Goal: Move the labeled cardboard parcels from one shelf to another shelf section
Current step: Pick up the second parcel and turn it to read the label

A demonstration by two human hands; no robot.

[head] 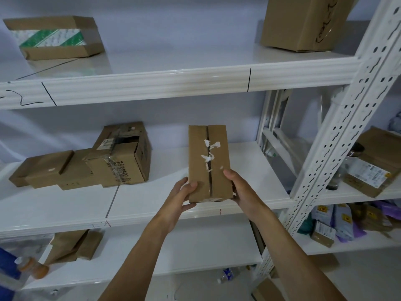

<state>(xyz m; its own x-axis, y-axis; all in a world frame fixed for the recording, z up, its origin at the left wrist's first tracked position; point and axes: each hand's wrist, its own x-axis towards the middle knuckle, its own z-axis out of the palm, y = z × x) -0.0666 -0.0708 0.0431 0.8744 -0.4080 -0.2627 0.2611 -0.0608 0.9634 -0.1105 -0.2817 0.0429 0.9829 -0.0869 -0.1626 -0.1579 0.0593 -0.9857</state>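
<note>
A narrow brown cardboard parcel (208,161) with torn white label scraps along its centre seam is held over the right part of the middle shelf (152,205). My left hand (184,196) grips its near left corner, thumb on top. My right hand (238,187) clasps its near right edge. The parcel's far end points toward the back wall; whether it rests on the shelf I cannot tell. On the left of the same shelf lie a torn open box (123,155) and a flat brown box (45,168).
The top shelf (173,81) carries a green-striped box (54,38) at left and a large box (303,22) at right. A perforated white upright (338,131) divides off the right bay holding labeled parcels (373,168) and purple bags. Bottles and cardboard sit on the lower shelf.
</note>
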